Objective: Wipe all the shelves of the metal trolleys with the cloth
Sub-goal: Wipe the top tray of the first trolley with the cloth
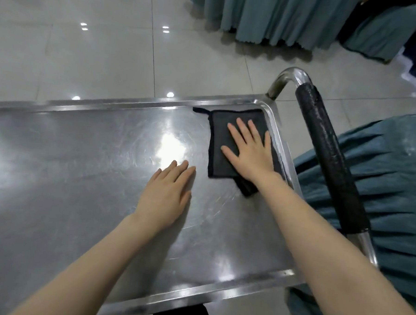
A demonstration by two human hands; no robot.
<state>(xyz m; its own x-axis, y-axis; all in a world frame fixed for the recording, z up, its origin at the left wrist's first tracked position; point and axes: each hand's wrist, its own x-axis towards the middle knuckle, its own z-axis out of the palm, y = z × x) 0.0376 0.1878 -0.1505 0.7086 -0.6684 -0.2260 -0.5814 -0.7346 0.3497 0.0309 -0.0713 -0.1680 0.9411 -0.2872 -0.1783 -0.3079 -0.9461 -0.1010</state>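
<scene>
The right hand (pixel 249 150) lies flat, fingers spread wide, pressing the black cloth (pixel 229 144) under them onto the trolley's top shelf (pixel 81 162), probably to wipe its corner. The left hand (pixel 167 193) rests flat beside it, fingers together, likely bracing the trolley.

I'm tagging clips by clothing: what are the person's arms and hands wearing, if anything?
Nothing visible: the left hand and right hand are ungloved, with no rings, watch or bracelets, and no sleeves show anywhere up to the frame edge.
</scene>
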